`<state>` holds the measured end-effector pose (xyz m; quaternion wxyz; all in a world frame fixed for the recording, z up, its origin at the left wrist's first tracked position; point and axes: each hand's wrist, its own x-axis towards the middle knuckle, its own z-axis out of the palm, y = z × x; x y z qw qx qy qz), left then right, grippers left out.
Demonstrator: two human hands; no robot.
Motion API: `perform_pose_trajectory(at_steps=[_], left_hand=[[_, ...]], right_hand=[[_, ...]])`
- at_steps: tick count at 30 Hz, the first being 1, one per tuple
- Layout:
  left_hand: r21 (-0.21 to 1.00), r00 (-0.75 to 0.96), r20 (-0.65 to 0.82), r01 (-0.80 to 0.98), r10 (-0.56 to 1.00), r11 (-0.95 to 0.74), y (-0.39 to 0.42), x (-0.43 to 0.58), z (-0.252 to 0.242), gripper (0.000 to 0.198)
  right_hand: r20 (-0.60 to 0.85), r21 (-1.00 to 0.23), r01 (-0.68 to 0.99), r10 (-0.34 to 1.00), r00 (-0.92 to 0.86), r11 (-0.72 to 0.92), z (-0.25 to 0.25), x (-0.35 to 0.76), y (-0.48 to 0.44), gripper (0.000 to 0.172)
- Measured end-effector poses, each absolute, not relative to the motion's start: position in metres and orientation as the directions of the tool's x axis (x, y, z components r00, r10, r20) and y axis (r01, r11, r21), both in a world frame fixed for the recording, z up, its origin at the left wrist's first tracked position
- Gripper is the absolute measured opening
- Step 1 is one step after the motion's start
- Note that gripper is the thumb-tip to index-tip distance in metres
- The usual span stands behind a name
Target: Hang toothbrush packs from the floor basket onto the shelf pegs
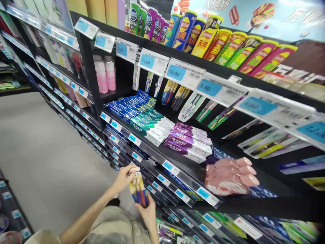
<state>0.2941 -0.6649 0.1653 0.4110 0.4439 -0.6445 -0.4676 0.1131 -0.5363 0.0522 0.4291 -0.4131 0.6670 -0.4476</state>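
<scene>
Low centre in the frame, the left hand (125, 179) pinches the top of a toothbrush pack (138, 190) and the right hand (147, 209) grips its lower edge, probably to steady it with the front in view. It's slim and yellowish, whitish at the top, with blue and red handles below.

Reckoned from the middle of the view, a shelf price tag (153, 62) at 12 o'clock reads 16.00; a second price tag (185, 73) at 1 o'clock also reads 16.00. At 2 o'clock another tag (220, 88) shows 9.90. The snack canisters (150, 23) at 12 o'clock bear 可比克, and the banner (238, 15) at 1 o'clock carries 火腿肠. Print on the toothbrush pack (138, 189) at 7 o'clock is too blurred to read.
</scene>
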Motion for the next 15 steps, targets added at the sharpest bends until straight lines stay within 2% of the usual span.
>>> perform_pose_trajectory(at_steps=[3,9,13,15], left_hand=[[0.966,-0.206,0.133,-0.192,-0.969,0.173,-0.695,0.317,0.179,0.033],[0.998,-0.031,0.055,-0.023,-0.998,0.056,-0.731,0.359,0.172,0.044],[0.998,0.076,-0.053,0.048,-0.996,-0.05,-0.744,0.391,0.154,0.048],[0.995,0.059,-0.077,0.072,-0.995,-0.072,-0.75,0.405,0.151,0.049]], right_hand=[[-0.22,-0.951,-0.145,-0.926,-0.307,0.273,0.059,0.141,-0.556,0.053],[-0.217,-0.962,-0.09,-0.918,-0.332,0.259,0.063,0.179,-0.578,0.066],[-0.326,-0.94,-0.015,-0.911,-0.253,0.34,0.079,0.202,-0.583,0.058],[-0.284,-0.953,-0.018,-0.914,-0.289,0.301,0.089,0.213,-0.587,0.055]])
